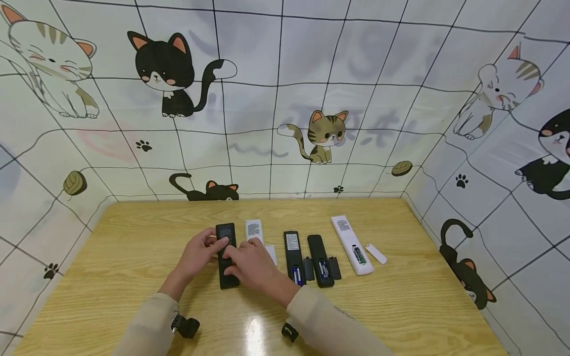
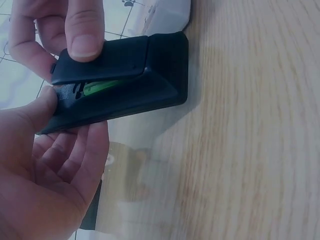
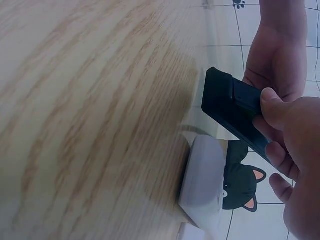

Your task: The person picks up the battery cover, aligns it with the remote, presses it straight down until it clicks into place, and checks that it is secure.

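Observation:
My left hand (image 1: 198, 254) grips a black remote control (image 1: 226, 231) from its left side, back facing up. In the left wrist view the remote's battery cover (image 2: 122, 57) sits tilted, lifted at one end, and a green battery (image 2: 102, 86) shows in the gap beneath. My right hand (image 1: 256, 267) pinches this cover, thumb on top and fingers at its raised end. Just behind the right hand lies a white remote (image 1: 254, 228), partly hidden, with a loose white cover (image 1: 271, 254) beside it.
Right of my hands lie two black remotes (image 1: 292, 244) with batteries exposed, each with a black cover (image 1: 308, 268) alongside. Farther right is a long white remote (image 1: 347, 237), its compartment uncovered, near a white cover (image 1: 376, 253). Cat-patterned cloth (image 1: 249, 109) surrounds the wooden table (image 1: 414, 306).

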Action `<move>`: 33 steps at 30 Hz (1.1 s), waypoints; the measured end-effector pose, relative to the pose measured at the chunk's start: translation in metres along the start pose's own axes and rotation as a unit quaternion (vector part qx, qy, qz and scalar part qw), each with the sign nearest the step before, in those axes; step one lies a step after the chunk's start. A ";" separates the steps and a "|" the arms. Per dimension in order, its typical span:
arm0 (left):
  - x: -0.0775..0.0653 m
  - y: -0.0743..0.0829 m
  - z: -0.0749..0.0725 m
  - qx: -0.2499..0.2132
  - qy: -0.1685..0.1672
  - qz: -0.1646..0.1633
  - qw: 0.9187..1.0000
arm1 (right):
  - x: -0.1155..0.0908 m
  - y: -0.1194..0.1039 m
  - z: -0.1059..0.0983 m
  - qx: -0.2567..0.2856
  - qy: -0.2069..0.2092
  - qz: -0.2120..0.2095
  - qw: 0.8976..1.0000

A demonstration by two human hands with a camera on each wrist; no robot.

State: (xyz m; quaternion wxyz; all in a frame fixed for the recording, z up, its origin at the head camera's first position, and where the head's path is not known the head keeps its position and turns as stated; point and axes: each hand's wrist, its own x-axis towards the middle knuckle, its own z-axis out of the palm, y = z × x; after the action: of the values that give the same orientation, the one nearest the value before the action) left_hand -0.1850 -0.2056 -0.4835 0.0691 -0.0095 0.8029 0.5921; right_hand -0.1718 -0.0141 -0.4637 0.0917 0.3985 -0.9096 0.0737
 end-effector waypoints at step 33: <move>-0.012 0.003 0.012 0.019 0.001 0.032 0.999 | -0.013 -0.001 0.005 -0.059 0.043 0.008 0.997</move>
State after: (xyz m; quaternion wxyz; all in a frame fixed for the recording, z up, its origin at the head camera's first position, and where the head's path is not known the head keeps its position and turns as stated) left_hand -0.1722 -0.1942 -0.4830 0.0497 0.0174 0.8138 0.5788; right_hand -0.1631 -0.0063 -0.4710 0.1537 0.3813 -0.9108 0.0373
